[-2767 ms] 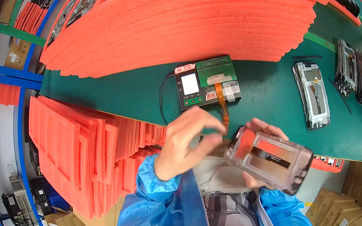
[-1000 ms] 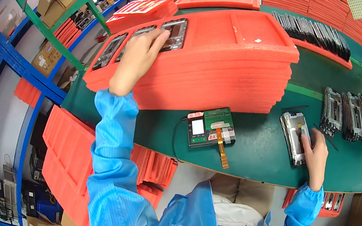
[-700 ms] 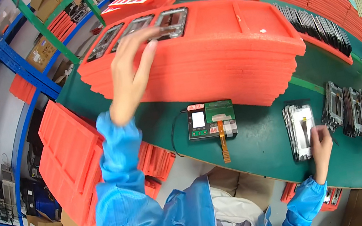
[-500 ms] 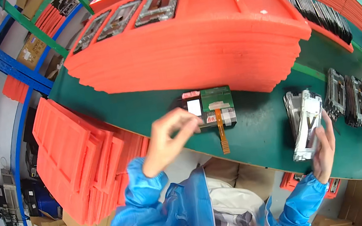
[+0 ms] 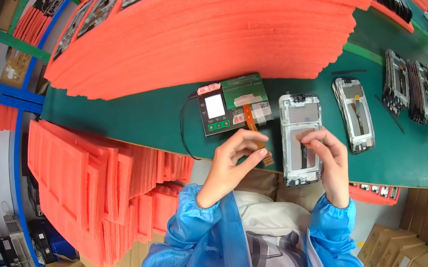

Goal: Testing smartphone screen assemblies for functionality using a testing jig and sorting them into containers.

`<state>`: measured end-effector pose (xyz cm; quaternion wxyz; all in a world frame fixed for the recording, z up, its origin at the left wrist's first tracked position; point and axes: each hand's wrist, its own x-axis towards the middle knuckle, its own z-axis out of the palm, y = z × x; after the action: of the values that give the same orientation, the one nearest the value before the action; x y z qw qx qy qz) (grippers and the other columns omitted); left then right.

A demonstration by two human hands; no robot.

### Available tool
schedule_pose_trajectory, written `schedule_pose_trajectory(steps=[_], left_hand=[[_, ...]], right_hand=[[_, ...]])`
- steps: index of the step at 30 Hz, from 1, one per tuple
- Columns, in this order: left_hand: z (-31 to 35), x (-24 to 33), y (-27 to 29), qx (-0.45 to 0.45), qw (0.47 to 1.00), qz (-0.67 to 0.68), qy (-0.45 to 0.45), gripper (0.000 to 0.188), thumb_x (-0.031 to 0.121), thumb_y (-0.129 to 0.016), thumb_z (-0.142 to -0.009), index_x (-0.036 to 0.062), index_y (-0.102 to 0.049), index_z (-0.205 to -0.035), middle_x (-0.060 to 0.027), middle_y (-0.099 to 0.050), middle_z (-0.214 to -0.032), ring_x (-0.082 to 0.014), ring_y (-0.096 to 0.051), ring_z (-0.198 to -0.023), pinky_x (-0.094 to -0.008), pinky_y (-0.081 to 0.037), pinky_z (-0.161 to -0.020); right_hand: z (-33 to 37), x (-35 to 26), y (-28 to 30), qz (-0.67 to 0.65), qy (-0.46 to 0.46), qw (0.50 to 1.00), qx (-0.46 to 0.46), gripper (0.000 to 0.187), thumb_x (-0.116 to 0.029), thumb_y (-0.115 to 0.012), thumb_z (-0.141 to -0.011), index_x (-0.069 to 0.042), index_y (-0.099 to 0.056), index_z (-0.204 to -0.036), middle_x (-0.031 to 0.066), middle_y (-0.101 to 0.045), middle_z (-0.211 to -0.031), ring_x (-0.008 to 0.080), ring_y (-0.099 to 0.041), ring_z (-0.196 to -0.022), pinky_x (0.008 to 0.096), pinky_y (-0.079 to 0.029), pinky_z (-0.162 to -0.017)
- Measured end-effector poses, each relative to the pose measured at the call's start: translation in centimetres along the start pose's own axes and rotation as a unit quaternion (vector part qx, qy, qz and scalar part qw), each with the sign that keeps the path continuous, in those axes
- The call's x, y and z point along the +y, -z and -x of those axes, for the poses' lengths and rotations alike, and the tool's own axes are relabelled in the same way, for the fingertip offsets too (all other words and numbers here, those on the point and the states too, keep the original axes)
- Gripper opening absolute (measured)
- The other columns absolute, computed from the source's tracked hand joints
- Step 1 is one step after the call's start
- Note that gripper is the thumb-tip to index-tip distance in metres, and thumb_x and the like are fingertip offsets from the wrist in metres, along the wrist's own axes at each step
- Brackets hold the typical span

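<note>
A phone frame (image 5: 299, 114) with a silver-grey body and an open middle is in front of me, near the table's front edge. My right hand (image 5: 331, 156) is over its right side, thumb and forefinger pinched at the upper end of a short black ribbon cable (image 5: 304, 159) in the frame. To the left, a tester (image 5: 217, 127) has a lit white screen and a green circuit board. An orange flex cable (image 5: 249, 118) runs from it toward me. My left hand (image 5: 234, 164) is at this cable's near end, thumb and forefinger apart; the cable partly shows between them.
Another phone frame (image 5: 356, 114) lies to the right, beside thin black strips (image 5: 390, 114). Rows of frames (image 5: 418, 91) stand at the far right of the green table (image 5: 137, 118). A tall stack of red foam trays (image 5: 197, 39) is behind the tester; more trays (image 5: 74, 186) lean at left.
My right hand has brought a phone frame left, from the right-hand pile to beside the tester. My left hand has moved right to the orange flex cable. The view has shifted.
</note>
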<state>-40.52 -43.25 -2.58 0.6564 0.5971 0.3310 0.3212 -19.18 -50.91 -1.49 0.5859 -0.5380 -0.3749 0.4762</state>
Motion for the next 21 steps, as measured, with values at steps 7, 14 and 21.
schedule_pose_trajectory(steps=[7,14,21], left_hand=[[-0.6,-1.0,-2.5,0.090,0.990,0.096,-0.044,0.021,0.004,-0.065,-0.094,0.0012,-0.059,-0.114,-0.0047,-0.065,-0.099,-0.0083,-0.062,-0.089,-0.0242,-0.050,-0.077],[-0.9,-1.9,-3.3,0.125,0.988,-0.001,-0.091,0.017,0.004,-0.066,-0.093,0.0005,-0.061,-0.109,-0.0049,-0.068,-0.092,-0.0084,-0.063,-0.080,-0.0232,-0.048,-0.071],[-0.9,-2.1,-2.9,0.113,0.987,-0.025,-0.108,0.017,0.004,-0.067,-0.092,0.0004,-0.063,-0.108,-0.0056,-0.068,-0.089,-0.0087,-0.063,-0.078,-0.0238,-0.048,-0.069]], right_hand=[[1.1,0.4,-2.0,0.091,0.016,0.996,-0.005,0.007,-0.003,-0.060,-0.091,0.002,-0.064,-0.089,0.0069,-0.059,-0.097,0.0129,-0.054,-0.087,0.0233,-0.040,-0.078],[1.5,0.4,-3.1,0.127,0.012,0.992,0.005,0.005,-0.002,-0.066,-0.087,0.001,-0.063,-0.084,0.0046,-0.054,-0.091,0.0099,-0.050,-0.078,0.0243,-0.039,-0.065],[1.6,1.5,-3.2,0.145,0.038,0.988,0.041,0.007,-0.001,-0.067,-0.087,0.001,-0.062,-0.083,0.0042,-0.053,-0.092,0.0100,-0.050,-0.073,0.0225,-0.037,-0.061]])
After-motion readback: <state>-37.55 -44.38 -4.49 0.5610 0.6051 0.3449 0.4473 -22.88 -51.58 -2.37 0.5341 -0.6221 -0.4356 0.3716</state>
